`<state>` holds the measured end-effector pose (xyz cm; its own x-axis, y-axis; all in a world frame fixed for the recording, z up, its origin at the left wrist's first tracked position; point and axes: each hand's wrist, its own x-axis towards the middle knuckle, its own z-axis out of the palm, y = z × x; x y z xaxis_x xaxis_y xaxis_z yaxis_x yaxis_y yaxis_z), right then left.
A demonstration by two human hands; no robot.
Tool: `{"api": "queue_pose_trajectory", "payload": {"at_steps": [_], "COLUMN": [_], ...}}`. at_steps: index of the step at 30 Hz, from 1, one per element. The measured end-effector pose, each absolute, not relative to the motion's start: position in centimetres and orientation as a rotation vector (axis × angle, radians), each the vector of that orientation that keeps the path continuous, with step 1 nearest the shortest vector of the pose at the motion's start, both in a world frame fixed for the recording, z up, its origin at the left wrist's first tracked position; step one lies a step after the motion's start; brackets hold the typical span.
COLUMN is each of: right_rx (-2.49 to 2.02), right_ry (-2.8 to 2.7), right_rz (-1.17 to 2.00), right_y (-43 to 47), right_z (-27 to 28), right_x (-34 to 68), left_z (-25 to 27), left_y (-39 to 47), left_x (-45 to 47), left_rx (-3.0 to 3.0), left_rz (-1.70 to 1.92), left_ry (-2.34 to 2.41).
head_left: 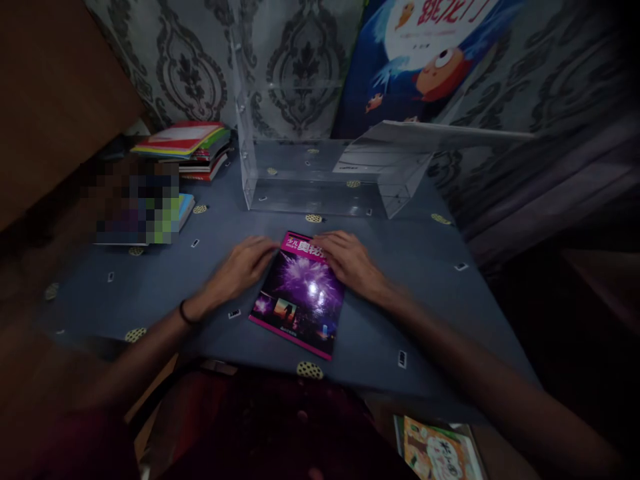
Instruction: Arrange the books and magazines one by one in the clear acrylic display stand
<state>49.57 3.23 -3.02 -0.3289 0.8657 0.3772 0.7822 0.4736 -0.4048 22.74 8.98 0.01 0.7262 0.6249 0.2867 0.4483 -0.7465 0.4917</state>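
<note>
A glossy children's book with a purple firework cover and a pink band at top and bottom lies on the cloth-covered table, slightly turned. My left hand is at its upper left edge, fingertips by the pink band, palm down with fingers stretched out. Across the upper right corner lies my right hand, its fingers flat over part of the title. Neither hand visibly wraps round the book. My left wrist wears a dark band.
Behind the book stands a clear acrylic stand, with a white sheet at its right. A stack of books and a partly blurred pile are at left. A blue picture book leans at the wall. Another book is below the table.
</note>
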Motion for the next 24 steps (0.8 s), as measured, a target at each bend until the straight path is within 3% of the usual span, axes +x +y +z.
{"api": "queue_pose_trajectory", "payload": {"at_steps": [6, 24], "right_rx": [-1.1, -0.939], "right_ry": [-2.343, -2.667], "right_rz": [0.368, 0.448], "right_y": [1.4, -6.5], "right_z": [-3.0, -1.8], "right_x": [43.5, 39.7], "left_z": [-2.6, -4.5], "left_y": [14.3, 14.3], "left_x": [26.5, 26.7], "left_rx": [2.59, 2.604], "left_rz": [0.581, 0.701], "left_ry": [0.585, 0.533]}}
